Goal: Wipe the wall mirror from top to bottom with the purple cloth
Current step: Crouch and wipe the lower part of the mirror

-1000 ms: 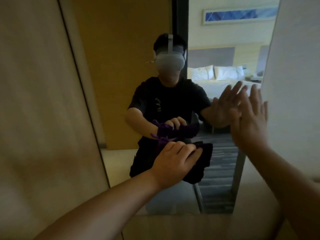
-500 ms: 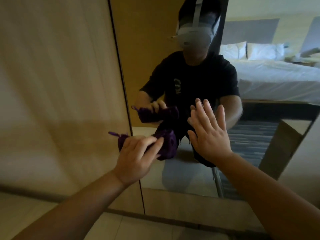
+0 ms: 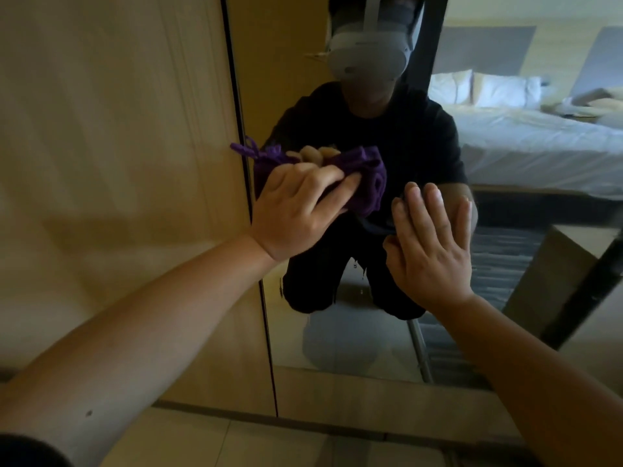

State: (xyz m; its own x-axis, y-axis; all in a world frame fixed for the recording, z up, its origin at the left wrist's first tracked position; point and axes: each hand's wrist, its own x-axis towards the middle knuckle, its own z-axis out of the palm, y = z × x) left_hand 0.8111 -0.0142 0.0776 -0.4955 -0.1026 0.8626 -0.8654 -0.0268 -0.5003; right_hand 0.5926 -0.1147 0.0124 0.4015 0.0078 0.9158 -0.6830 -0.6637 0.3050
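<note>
— Where was the purple cloth [image 3: 367, 183]?

— Bunched against the wall mirror [image 3: 354, 332] near its left edge, the left hand [image 3: 296, 210] clutching it; it looked soft, light, floppy, best held as a wad.

— The right hand [image 3: 431, 244]?

— Flat on the glass, fingers straight, holding nothing. The glass seemed fragile and slick.

The wall mirror [image 3: 354, 332] stands upright, set beside a pale wood panel [image 3: 118, 129] with a dark seam between them. A purple cloth [image 3: 371, 183] lies bunched against the glass near its left edge (pressed there under the left hand [image 3: 296, 210]). Just beside it, the right hand [image 3: 428, 251] rests flat on the glass.
</note>
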